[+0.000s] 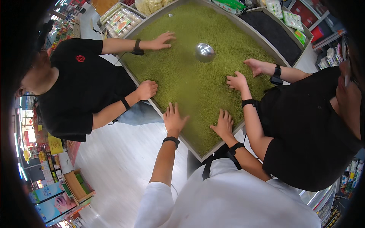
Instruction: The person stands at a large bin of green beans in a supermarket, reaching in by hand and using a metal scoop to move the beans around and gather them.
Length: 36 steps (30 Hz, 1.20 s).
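Before me is a wide, shallow bin [201,158] filled with small green beans [182,74] that look like mung beans. My left hand [174,121] rests palm down on the beans by the near left wall, fingers spread and holding nothing. On the near right, my right hand [223,124] lies on the beans with its fingers also apart and nothing in them. Each of my wrists carries a black band. Farther out, a shiny metal bowl [204,52] sits on the beans, apart from both hands.
Left of the bin, a person in a black shirt [82,82] has one hand [164,40] over the beans and another [147,89] at the wall. On the right, another person [302,122] holds two hands [238,81] over them. A compartment of dark grains [271,31] adjoins the far right.
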Available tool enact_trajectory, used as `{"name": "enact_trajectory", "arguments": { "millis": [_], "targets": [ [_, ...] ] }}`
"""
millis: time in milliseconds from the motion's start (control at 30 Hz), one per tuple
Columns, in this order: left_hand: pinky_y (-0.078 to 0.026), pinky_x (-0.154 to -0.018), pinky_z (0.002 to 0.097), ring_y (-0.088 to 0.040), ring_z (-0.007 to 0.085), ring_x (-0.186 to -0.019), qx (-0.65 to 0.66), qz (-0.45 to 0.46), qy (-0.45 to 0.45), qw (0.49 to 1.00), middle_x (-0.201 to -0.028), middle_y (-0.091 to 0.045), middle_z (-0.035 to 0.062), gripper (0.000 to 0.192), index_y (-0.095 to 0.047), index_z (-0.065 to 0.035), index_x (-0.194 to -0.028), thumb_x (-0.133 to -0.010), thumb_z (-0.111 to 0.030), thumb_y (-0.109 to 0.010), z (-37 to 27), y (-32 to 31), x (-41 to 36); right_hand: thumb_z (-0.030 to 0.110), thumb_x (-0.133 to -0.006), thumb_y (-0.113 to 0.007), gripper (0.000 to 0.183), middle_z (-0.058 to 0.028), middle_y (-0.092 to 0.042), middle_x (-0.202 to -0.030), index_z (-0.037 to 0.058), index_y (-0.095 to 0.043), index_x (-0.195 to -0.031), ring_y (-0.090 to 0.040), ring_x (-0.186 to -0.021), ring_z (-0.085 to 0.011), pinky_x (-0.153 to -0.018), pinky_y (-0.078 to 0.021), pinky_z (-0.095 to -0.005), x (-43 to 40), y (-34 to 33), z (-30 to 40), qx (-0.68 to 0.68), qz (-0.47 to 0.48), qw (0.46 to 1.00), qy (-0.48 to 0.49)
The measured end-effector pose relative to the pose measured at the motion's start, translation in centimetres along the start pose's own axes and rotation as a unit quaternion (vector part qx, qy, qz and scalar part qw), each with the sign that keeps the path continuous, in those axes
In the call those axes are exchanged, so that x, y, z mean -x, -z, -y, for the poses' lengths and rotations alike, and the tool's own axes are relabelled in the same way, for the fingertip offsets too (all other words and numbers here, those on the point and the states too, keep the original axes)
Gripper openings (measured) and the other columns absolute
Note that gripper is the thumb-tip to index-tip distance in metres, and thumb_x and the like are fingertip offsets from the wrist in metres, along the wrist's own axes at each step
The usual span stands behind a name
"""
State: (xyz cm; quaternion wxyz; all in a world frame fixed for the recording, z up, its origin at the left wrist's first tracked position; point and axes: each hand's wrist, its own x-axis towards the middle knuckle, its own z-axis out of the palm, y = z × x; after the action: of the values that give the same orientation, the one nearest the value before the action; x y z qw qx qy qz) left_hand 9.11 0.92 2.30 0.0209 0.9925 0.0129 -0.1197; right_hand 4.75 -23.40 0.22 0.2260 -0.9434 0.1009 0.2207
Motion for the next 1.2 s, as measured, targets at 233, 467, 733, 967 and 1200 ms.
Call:
{"name": "enact_trajectory", "arguments": {
  "millis": [233, 467, 733, 967, 1200],
  "targets": [
    [-0.023, -0.116, 0.0501, -0.024, 0.0452, -0.146, -0.128, -0.002, -0.008, 0.992, -0.16, -0.021, 0.0278, 0.109, -0.022, -0.0062, -0.157, -0.081, -0.077, -0.055, -0.7, 0.2, 1.1, 0.049, -0.073, -0.083, 0.118, -0.0247, -0.008, -0.163, 0.0033, -0.013, -0.157, -0.01, -0.15, -0.0432, -0.111, -0.0197, -0.0696, 1.9, 1.6, 1.5, 0.054, -0.044, 0.997, -0.045],
    [-0.017, -0.119, 0.0532, -0.021, 0.0453, -0.147, 0.118, -0.031, 0.097, 0.988, -0.158, -0.024, 0.0294, 0.092, -0.03, 0.0007, -0.151, -0.091, -0.066, -0.05, -2.6, -1.2, -2.2, 0.056, -0.087, -0.064, 0.106, -0.0287, -0.012, -0.16, -0.0065, -0.011, -0.154, -0.014, -0.149, -0.0422, -0.113, -0.0197, -0.0652, -1.1, -2.0, -0.1, -0.025, -0.128, 0.989, -0.069],
    [-0.023, -0.119, 0.0508, -0.026, 0.0409, -0.146, 0.227, -0.208, 0.254, 0.917, -0.154, -0.029, 0.0294, 0.072, -0.03, 0.0077, -0.147, -0.102, -0.048, -0.042, -2.8, -4.7, -6.4, 0.045, -0.099, -0.052, 0.072, -0.0323, -0.042, -0.145, -0.0125, -0.039, -0.141, -0.04, -0.134, -0.0458, -0.113, -0.0279, -0.0513, -2.9, -0.6, -0.4, -0.015, -0.291, 0.952, -0.088],
    [-0.034, -0.112, 0.0483, -0.042, 0.0403, -0.134, 0.339, -0.256, 0.211, 0.88, -0.142, -0.047, 0.0264, 0.051, -0.044, 0.0047, -0.14, -0.104, -0.032, -0.045, -2.4, -5.5, -8.1, 0.036, -0.101, -0.049, 0.056, -0.0317, -0.049, -0.14, -0.0081, -0.049, -0.136, -0.044, -0.131, -0.0449, -0.112, -0.0296, -0.0503, -6.6, -3.2, -3.5, -0.092, -0.364, 0.919, -0.12],
    [-0.04, -0.103, 0.046, -0.052, 0.0406, -0.118, 0.472, -0.204, 0.209, 0.832, -0.127, -0.058, 0.0264, 0.042, -0.058, 0.006, -0.126, -0.104, -0.027, -0.044, -4.3, -7.1, -7.6, 0.024, -0.103, -0.046, 0.039, -0.0299, -0.062, -0.115, -0.0089, -0.062, -0.115, -0.057, -0.107, -0.046, -0.096, -0.0447, -0.0481, -8.0, -5.4, -2.6, -0.241, -0.454, 0.853, -0.09]
  ]
}}
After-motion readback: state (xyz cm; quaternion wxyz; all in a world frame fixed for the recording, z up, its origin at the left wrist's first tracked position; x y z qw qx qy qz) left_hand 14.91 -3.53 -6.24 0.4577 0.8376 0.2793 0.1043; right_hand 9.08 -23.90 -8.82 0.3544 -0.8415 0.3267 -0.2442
